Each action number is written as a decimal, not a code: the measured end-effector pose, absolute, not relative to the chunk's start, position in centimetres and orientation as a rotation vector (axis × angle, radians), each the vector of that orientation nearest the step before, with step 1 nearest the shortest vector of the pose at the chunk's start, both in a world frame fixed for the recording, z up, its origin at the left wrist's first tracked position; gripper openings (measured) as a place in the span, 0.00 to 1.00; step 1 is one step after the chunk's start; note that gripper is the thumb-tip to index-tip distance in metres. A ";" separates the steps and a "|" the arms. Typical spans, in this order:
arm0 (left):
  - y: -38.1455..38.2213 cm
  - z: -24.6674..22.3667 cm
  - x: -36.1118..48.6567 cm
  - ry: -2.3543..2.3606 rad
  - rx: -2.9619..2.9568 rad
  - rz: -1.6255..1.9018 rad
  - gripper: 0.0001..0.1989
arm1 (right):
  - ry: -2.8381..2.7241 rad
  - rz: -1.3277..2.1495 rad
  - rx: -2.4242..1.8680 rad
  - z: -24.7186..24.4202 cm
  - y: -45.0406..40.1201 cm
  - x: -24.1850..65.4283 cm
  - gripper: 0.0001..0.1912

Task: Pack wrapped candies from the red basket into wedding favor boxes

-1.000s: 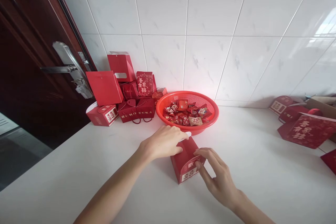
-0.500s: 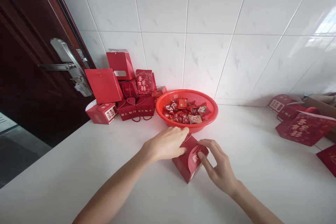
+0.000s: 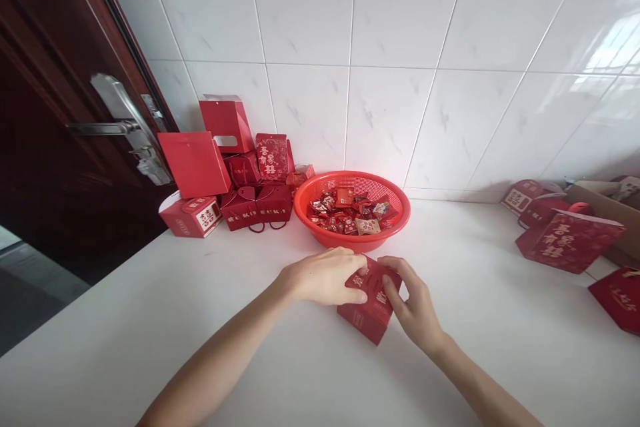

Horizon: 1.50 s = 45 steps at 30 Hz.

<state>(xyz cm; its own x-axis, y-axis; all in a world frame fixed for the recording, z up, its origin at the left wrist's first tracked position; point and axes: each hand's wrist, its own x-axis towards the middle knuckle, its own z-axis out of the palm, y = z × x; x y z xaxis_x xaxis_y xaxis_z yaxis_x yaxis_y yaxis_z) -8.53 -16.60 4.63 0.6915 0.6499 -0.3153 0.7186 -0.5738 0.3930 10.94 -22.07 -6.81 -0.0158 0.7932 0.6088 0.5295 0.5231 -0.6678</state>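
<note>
A red box (image 3: 367,320) with pale printed characters stands on the white table, between my two hands. My left hand (image 3: 327,277) grips its left side, thumb on the top flap and fingers curled over the far edge. On the right side, my right hand (image 3: 415,307) holds the box, with its thumb on the right flap and its fingers along the back edge. The top flaps lean inward toward each other. Just behind the box sits a red plastic basket (image 3: 320,235) with small wrapped sweets (image 3: 345,197) in it.
Several red boxes (image 3: 240,207) are stacked at the left by the wall, near a dark door (image 3: 45,113) with a metal handle. More red boxes (image 3: 565,240) and a cardboard box (image 3: 610,203) stand at the right. Tiled wall (image 3: 390,120) behind.
The box has turned, and its right flap, upright before, now lies lower over the top. Both hands have stayed on the box. The view has shifted slightly to the right.
</note>
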 end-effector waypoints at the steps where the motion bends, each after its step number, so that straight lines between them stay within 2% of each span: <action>1: -16.7 4.4 -8.3 1.054 2.406 -0.158 0.15 | -1.668 0.330 -1.140 -6.8 -21.9 11.2 0.09; 9: -17.4 3.2 -6.5 1.077 2.371 0.111 0.08 | -1.483 0.605 -1.271 -6.4 -20.8 12.8 0.12; 14: -17.8 1.6 -5.3 1.179 2.419 0.264 0.16 | -1.449 0.538 -1.322 -6.3 -20.5 12.7 0.12; 20: -17.0 0.1 -4.7 1.075 2.327 0.410 0.19 | -1.571 0.537 -1.220 -4.2 -19.9 15.6 0.14; 22: -16.3 -0.3 -4.6 0.978 2.285 0.470 0.19 | -1.683 0.617 -1.212 -3.2 -20.1 17.0 0.18; 27: -15.0 -1.2 -4.6 0.843 2.235 0.557 0.19 | -1.858 0.891 -1.314 -2.1 -20.8 18.4 0.39; 36: -13.9 -2.3 -5.1 0.678 2.209 0.582 0.19 | -1.979 1.009 -1.328 -2.3 -20.9 18.4 0.47; 41: -14.8 -3.1 -4.8 0.770 2.123 0.713 0.18 | -2.109 0.887 -1.406 -1.4 -21.4 17.6 0.46; 45: -15.6 -3.8 -5.2 0.754 2.074 0.723 0.23 | -2.199 0.787 -1.398 -0.8 -21.6 17.5 0.41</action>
<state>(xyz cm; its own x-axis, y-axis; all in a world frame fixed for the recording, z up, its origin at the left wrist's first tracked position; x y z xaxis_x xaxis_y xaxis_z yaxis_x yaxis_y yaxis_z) -5.16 -15.62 -3.80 0.6595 0.7156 0.2302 0.2608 -0.5051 0.8227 17.54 -21.59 -0.77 -0.4091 0.9114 0.0449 0.6759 0.3357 -0.6562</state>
